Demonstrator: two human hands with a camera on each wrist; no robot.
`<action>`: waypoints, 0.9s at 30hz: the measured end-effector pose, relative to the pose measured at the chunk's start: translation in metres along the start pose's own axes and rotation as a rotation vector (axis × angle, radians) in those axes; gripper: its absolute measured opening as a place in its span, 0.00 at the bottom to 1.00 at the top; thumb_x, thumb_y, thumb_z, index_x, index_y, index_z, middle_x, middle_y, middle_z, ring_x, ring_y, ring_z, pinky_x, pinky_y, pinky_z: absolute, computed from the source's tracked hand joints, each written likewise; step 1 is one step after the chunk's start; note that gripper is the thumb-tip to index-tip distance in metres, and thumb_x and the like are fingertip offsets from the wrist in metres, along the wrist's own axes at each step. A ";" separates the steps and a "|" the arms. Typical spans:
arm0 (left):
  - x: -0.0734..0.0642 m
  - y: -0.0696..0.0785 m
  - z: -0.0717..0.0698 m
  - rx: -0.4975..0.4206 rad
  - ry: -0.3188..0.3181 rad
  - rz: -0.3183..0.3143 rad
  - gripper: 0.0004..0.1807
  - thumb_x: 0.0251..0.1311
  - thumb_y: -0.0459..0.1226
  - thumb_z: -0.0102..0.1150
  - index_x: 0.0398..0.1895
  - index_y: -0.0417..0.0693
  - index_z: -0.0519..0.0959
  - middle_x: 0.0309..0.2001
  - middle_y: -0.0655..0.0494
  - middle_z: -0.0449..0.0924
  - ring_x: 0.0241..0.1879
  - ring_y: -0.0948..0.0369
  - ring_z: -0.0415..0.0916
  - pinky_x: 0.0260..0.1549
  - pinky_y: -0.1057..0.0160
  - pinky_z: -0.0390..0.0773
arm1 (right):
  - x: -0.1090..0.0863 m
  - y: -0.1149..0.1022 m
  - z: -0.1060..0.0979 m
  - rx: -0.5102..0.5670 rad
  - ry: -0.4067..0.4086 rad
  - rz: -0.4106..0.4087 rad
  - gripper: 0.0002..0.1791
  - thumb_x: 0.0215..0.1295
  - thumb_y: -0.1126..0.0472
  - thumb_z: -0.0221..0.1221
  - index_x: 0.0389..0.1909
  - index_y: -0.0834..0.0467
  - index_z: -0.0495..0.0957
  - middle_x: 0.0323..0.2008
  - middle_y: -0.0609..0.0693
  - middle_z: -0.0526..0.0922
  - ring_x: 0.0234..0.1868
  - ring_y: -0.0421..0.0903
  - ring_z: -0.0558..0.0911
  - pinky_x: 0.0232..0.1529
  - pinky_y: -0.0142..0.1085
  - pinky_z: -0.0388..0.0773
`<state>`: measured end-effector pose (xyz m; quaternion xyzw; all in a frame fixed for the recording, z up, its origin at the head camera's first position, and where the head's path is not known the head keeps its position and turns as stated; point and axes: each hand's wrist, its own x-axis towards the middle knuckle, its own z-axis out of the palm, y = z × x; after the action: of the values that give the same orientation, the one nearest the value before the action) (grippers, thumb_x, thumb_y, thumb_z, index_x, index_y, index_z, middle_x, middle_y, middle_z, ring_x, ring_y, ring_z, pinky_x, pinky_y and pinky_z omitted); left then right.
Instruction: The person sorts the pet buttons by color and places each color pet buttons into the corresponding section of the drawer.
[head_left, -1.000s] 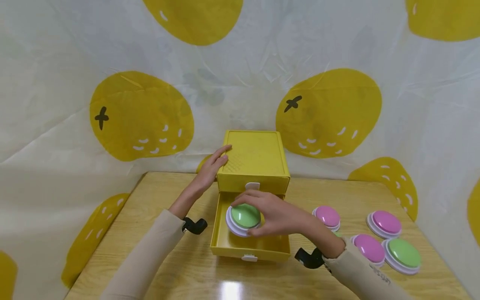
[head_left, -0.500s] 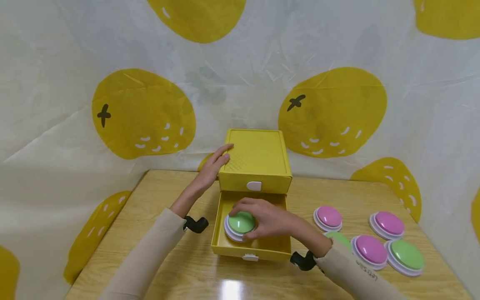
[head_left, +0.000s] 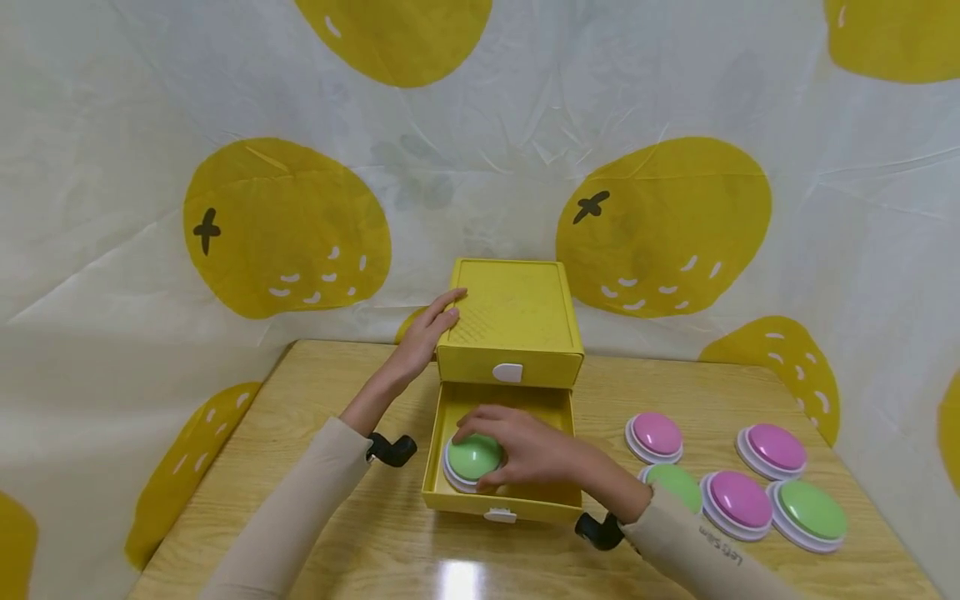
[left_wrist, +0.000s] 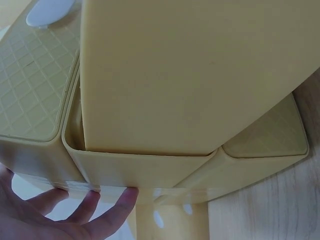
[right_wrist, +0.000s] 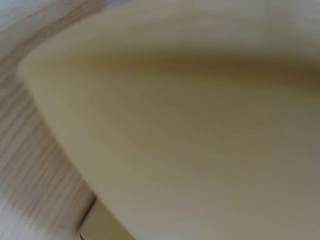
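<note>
A yellow drawer unit (head_left: 517, 304) stands at the back of the wooden table, and the drawer (head_left: 543, 506) below its top one is pulled out. Inside that drawer, toward its front left corner, is a green domed push button (head_left: 472, 458) on a white base. My right hand (head_left: 525, 446) holds this button from above, fingers over the far rim and thumb at the near side. My left hand (head_left: 422, 340) rests along the unit's left side and top edge with fingers extended; its fingertips (left_wrist: 131, 194) show against the casing in the left wrist view. A blurred drawer wall (right_wrist: 175, 140) fills the right wrist view.
Right of the drawers, pink buttons (head_left: 657, 433) and green buttons (head_left: 812, 510) on white bases sit on the wooden table (head_left: 360, 517). A white curtain (head_left: 480, 167) with yellow fruit prints hangs close behind. Both drawer fronts carry white handles (head_left: 507, 372).
My right hand has lowered the green button and moved it toward the drawer's front left. More of the loose buttons now shows beside the right forearm. The left hand has stayed put.
</note>
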<state>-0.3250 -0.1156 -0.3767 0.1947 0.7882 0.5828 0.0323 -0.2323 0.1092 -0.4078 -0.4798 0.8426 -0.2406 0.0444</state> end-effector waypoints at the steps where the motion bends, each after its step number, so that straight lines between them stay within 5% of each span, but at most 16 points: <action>1: 0.000 0.000 0.000 -0.001 -0.001 0.000 0.28 0.80 0.59 0.38 0.80 0.73 0.59 0.82 0.64 0.53 0.79 0.48 0.58 0.63 0.32 0.72 | 0.000 0.000 0.000 -0.012 -0.004 -0.002 0.32 0.54 0.51 0.79 0.59 0.50 0.80 0.64 0.51 0.79 0.62 0.50 0.80 0.56 0.38 0.82; 18: 0.000 0.001 0.000 -0.029 -0.006 -0.010 0.28 0.80 0.57 0.39 0.80 0.72 0.59 0.82 0.63 0.53 0.79 0.48 0.57 0.64 0.32 0.72 | -0.004 0.002 0.000 0.024 -0.008 0.020 0.28 0.57 0.53 0.77 0.59 0.50 0.81 0.65 0.52 0.78 0.64 0.51 0.80 0.58 0.37 0.81; 27: 0.000 0.000 0.000 -0.016 -0.004 0.020 0.28 0.81 0.56 0.38 0.80 0.68 0.59 0.82 0.63 0.53 0.79 0.47 0.56 0.71 0.32 0.63 | -0.004 -0.001 -0.004 0.009 -0.058 0.040 0.30 0.60 0.59 0.74 0.65 0.52 0.79 0.69 0.54 0.76 0.66 0.53 0.78 0.61 0.41 0.81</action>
<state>-0.3253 -0.1153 -0.3767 0.2035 0.7815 0.5890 0.0296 -0.2307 0.1134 -0.4047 -0.4693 0.8494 -0.2294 0.0756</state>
